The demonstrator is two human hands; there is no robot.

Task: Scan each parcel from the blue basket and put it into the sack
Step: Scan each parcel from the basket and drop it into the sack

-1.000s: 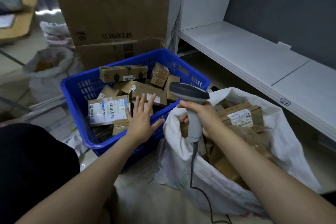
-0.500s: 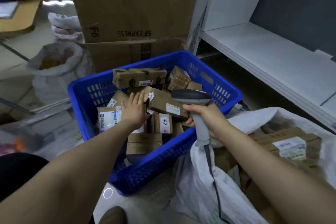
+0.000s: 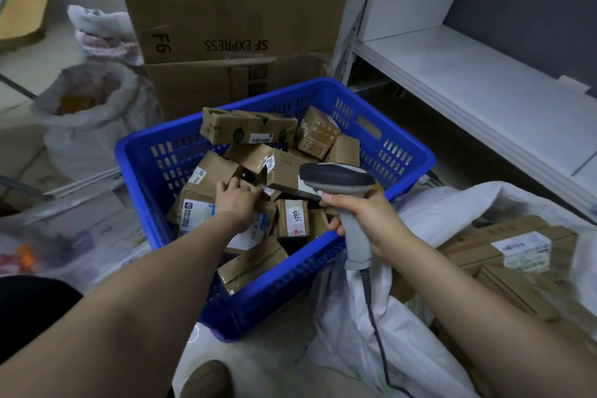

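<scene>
Blue plastic forms the basket (image 3: 399, 147) on the floor, heaped with brown cardboard parcels: a long one (image 3: 248, 131) lies across the far side, and a small one marked 1205 (image 3: 292, 218) stands near the middle. The left hand (image 3: 237, 200) reaches into the heap, palm down, with its fingers bent over the edge of a brown parcel (image 3: 214, 171). I cannot tell whether its grip has closed on that parcel or only rests there. The right hand (image 3: 366, 220) has its grip clenched round the handle of a grey scanner (image 3: 336, 178), whose head hangs over the basket's near right rim. The scanner's cable (image 3: 376, 326) trails down across the white sack (image 3: 403, 359) just beside the basket. Inside the sack lie more parcels, one with a white label (image 3: 523, 250). Behind the basket stands a big SF EXPRESS carton (image 3: 232, 10), with a white shelf (image 3: 468, 90) to the right.
</scene>
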